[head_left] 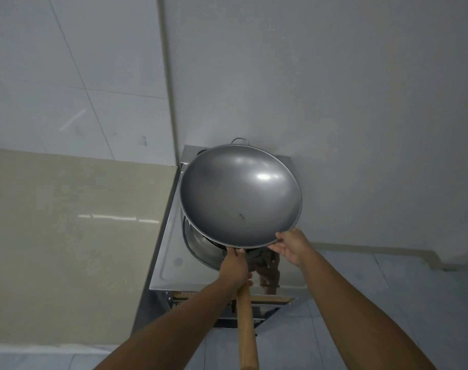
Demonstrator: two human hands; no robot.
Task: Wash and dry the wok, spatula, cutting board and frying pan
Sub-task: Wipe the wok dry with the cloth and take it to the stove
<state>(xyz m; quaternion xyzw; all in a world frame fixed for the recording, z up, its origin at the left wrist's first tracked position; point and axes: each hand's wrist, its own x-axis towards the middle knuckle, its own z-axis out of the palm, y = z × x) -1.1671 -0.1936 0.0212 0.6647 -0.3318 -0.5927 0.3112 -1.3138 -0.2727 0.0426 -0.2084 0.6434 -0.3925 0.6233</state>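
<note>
Two hands | left hand [234, 265] grip wraps wok [240, 196] handle [246, 329] | right hand [291, 244] pinches rim [301, 204]

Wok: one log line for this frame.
wok: tilted up over steel stove | left hand: grips wooden handle | right hand: holds rim | inside: one small dark spot

no readable txt, labels, brands or nos. anywhere: none on the wok [240, 193], its wooden handle [246, 329] or the steel stove [168, 257]. faint marks on stove's front edge, too small + blurred to make out.
</note>
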